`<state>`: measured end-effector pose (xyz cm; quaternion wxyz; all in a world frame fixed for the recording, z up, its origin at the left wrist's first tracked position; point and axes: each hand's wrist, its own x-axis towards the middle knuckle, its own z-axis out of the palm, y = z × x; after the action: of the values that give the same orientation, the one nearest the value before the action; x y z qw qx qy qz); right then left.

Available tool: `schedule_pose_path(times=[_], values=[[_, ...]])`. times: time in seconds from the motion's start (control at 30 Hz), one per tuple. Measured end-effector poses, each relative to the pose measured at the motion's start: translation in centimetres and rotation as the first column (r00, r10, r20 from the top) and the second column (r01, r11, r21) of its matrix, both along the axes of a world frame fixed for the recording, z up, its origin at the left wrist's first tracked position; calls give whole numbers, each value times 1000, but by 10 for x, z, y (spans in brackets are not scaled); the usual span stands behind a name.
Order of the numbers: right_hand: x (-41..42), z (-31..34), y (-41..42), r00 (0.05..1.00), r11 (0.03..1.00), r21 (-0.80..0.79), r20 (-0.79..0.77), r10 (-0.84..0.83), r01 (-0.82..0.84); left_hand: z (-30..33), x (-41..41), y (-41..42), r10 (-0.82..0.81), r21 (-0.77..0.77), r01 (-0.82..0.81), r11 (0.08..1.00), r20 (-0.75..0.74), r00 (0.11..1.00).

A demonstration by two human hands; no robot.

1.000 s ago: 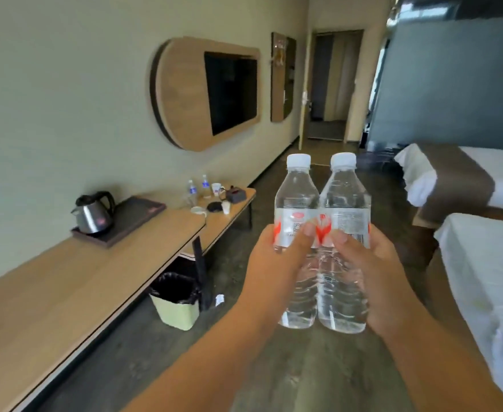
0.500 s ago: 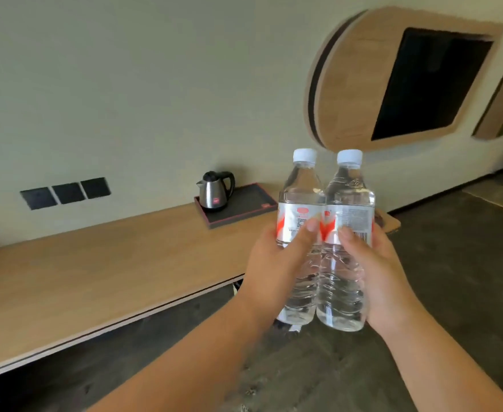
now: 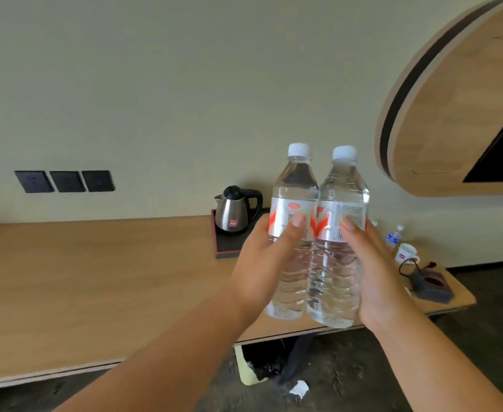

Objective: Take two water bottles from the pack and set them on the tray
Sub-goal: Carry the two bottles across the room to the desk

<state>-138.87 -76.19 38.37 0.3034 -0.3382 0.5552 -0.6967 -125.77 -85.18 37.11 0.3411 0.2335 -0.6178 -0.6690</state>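
Upright, two bottles (image 3: 318, 233), red-white labels, print unreadable

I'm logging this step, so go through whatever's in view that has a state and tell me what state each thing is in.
Left bottle: capped, full, upright, held in the left hand.
Right bottle: capped, full, upright, held in the right hand, touching the left bottle.
Kettle: lid shut, standing on the tray.
Tray: no bottles on it yet.
Mug: upright on the desk.

Tray (image 3: 225, 248) mostly hidden behind hands/bottles; wall panel (image 3: 452, 114) cut off at right edge
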Motion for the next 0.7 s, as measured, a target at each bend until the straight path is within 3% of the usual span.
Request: schedule_pose_path(times=[0.3, 0.7], values=[[-106, -5, -83, 993, 993, 35, 10, 115, -116, 4, -88, -70, 57, 27, -60, 998, 83, 995], [-244, 15, -166, 898, 897, -44, -54, 437, -439, 14, -180, -125, 108, 69, -117, 991, 122, 987]])
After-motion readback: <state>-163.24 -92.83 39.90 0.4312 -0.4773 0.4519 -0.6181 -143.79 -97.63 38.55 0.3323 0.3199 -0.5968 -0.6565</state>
